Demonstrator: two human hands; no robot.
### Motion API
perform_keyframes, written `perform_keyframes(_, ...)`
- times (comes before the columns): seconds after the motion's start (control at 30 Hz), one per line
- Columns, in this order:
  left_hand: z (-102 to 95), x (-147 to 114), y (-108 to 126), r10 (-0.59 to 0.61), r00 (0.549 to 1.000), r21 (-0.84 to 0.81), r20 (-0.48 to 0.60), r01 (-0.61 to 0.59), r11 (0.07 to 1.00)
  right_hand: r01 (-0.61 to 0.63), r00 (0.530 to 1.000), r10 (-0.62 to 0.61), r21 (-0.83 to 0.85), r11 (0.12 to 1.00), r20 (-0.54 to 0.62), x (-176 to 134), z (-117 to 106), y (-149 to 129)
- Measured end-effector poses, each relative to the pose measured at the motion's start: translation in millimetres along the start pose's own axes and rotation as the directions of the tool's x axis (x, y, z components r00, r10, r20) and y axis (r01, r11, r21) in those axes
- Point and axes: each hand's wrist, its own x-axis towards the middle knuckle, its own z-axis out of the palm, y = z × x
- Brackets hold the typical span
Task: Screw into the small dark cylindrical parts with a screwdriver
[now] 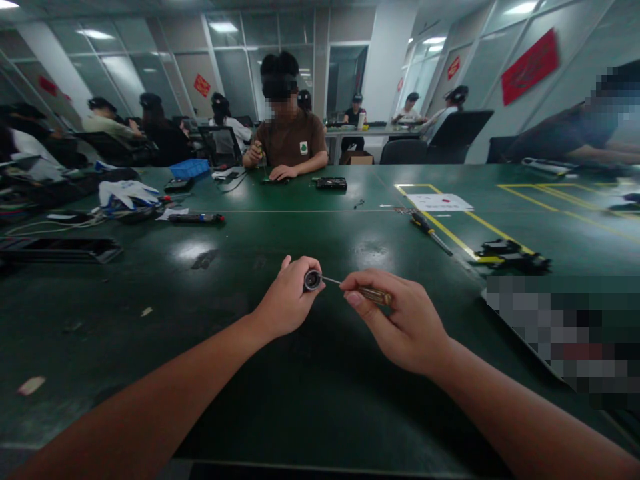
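Head cam: the left hand [290,298] has its fingers curled snugly around a small round part [313,281], open end toward the camera. The right hand [400,317] pinches a small screwdriver [376,295] by its amber handle — thin shaft pointing at the part, can't tell if they touch. Both are above the green table [225,273], with a bigger screwdriver [426,227] lying beyond the right fingers.

On the bench [300,233], gloves [129,195] lie left, behind a housing [60,251]; a basket [190,168] sits farther back. Centrally, a tube [313,281] in the left hand [287,300] is left of the right hand [403,317]; rightward, a screwdriver [433,233] lies before a paper sheet [440,203]
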Motion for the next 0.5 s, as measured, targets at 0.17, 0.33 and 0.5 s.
perform_keyframes(0.17,0.3,0.0,0.1,0.003,1.0,-0.005,-0.005,-0.003,1.0,-0.018,1.0,0.018,0.015,1.0,-0.006,0.2,-0.4,1.1)
perform_keyframes(0.33,0.7,0.1,-0.3,0.009,1.0,-0.003,-0.006,-0.009,1.0,-0.018,1.0,0.019,0.025,1.0,-0.016,0.1,-0.6,0.6)
perform_keyframes(0.5,0.5,-0.3,-0.4,0.011,1.0,-0.006,-0.006,-0.011,1.0,-0.028,1.0,0.029,0.055,0.998,-0.011,1.0,-1.1,-0.2)
